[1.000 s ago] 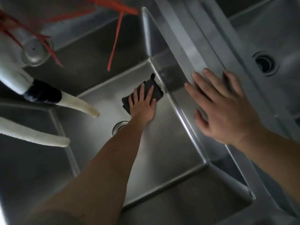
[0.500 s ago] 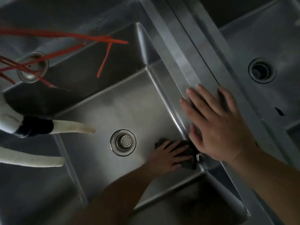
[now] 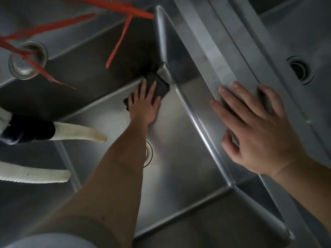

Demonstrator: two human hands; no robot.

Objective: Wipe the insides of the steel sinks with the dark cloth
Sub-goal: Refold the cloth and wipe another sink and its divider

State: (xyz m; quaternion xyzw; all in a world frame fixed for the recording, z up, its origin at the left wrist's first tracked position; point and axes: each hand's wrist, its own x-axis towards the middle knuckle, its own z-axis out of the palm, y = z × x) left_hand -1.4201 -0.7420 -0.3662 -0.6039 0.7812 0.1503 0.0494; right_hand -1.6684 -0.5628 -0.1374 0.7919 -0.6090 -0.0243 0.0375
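Note:
I look down into a deep steel sink. My left hand presses the dark cloth flat on the sink floor, in the far corner where the back and right walls meet. Its fingers are spread over the cloth. My forearm covers most of the drain. My right hand lies flat with fingers apart on the steel rim between this sink and a second sink on the right, and it holds nothing.
Two white hoses hang over the left side of the sink, one with a black collar. Red straps dangle above the back wall. A round steel fitting sits at far left. The right sink has its own drain.
My left hand slid the cloth from the far corner to the near right corner, then back to the far corner. My right hand stayed on the rim.

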